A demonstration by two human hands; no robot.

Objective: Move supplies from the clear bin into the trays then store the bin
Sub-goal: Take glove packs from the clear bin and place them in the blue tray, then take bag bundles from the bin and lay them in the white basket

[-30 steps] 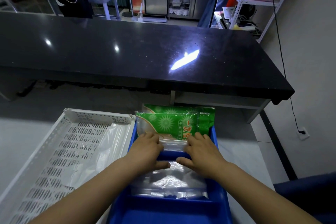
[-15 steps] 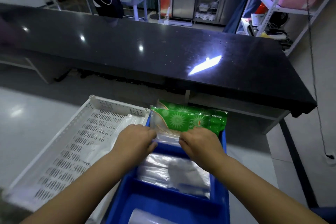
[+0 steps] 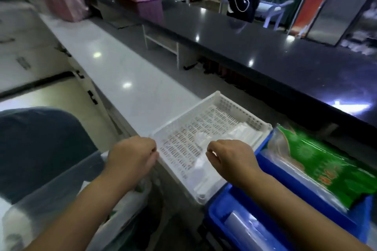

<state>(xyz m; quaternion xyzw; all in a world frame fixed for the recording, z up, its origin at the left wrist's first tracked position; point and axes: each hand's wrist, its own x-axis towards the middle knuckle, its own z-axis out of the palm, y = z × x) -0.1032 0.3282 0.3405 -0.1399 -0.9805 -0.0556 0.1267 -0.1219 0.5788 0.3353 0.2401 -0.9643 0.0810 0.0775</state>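
I see my left hand (image 3: 132, 157) loosely curled and empty at the corner of the white tray (image 3: 183, 113), my right hand (image 3: 230, 159) curled and empty above it, beside the blue tray (image 3: 219, 201)

Both hands curl their fingertips under, left hand (image 3: 132, 157) and right hand (image 3: 230, 159), so any hold cannot be told. The clear plastic bin (image 3: 53, 195) at lower left is smeared by blur and cut off by the edge. The blue plastic tray (image 3: 220, 206) runs off the bottom, and the print on its green foil packets (image 3: 326, 169) is unreadable.
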